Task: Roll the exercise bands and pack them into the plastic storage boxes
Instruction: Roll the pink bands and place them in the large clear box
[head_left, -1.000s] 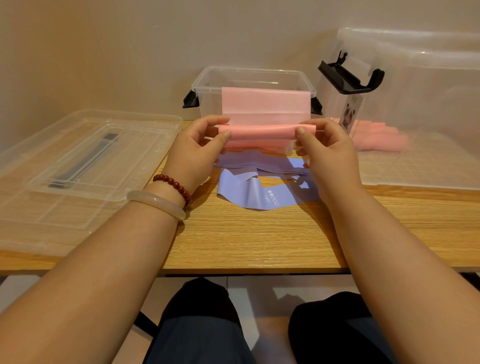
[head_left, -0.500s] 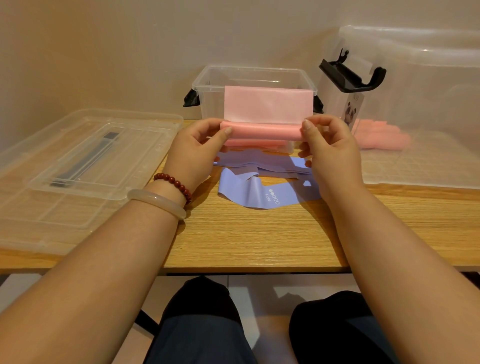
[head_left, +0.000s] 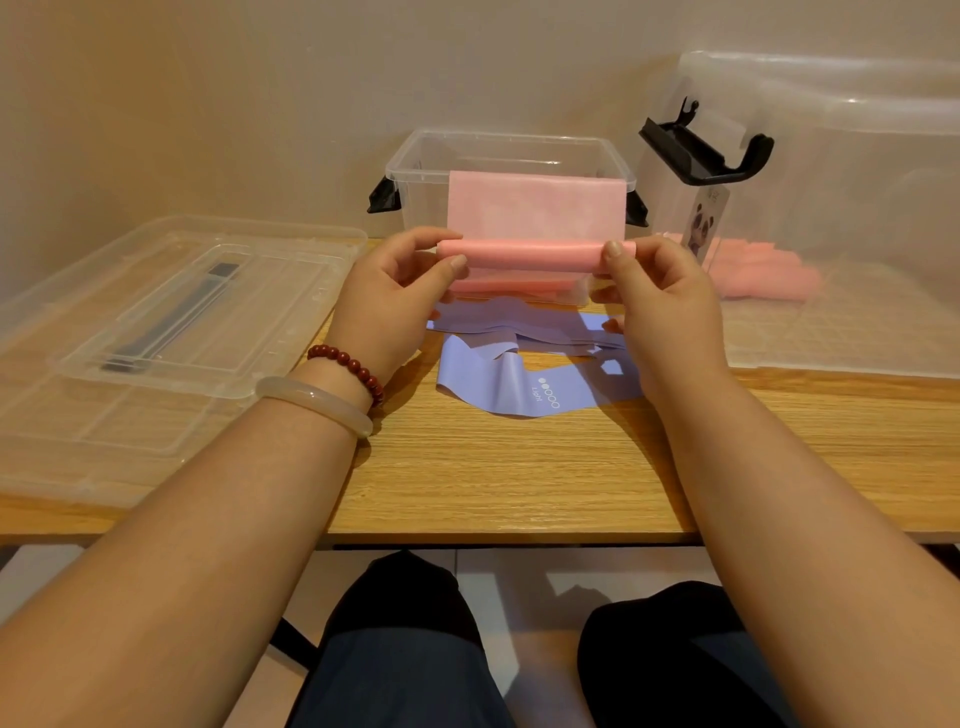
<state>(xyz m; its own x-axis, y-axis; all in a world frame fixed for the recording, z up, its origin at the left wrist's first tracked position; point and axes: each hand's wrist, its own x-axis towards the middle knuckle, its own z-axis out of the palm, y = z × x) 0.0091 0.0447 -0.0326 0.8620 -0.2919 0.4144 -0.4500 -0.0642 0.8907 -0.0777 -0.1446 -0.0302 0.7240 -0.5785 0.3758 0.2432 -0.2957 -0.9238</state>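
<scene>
Holding the pink band (head_left: 530, 255) as a part-wound roll in front of the small box (head_left: 509, 139), level with its front wall and clear of the table (head_left: 493, 478). My left hand (head_left: 395, 296) pinched the roll's left end, thumb on the near side and fingers curled behind. My right hand (head_left: 660, 296) pinched the right end the same way. The unrolled tail (head_left: 535, 208) stood flat above the roll, reaching almost to the box rim; I could not tell whether it touched the wall. The purple band (head_left: 519, 387) lay loose and crumpled on the table just in front of the box, under my hands. The large box (head_left: 857, 156) stood to the right of the small box with pink bands (head_left: 763, 273) inside; the lid (head_left: 156, 312) lay to its left.

Risks, as I judged them:
- Uneven turning between the two ends would skew the roll into a cone, since I gripped only at the ends.
- Easing either pinch would let the springy band unwind.
- The tail could catch on the box rim and drag the layers sideways.
- A loosely wound roll might open once dropped in the box.
</scene>
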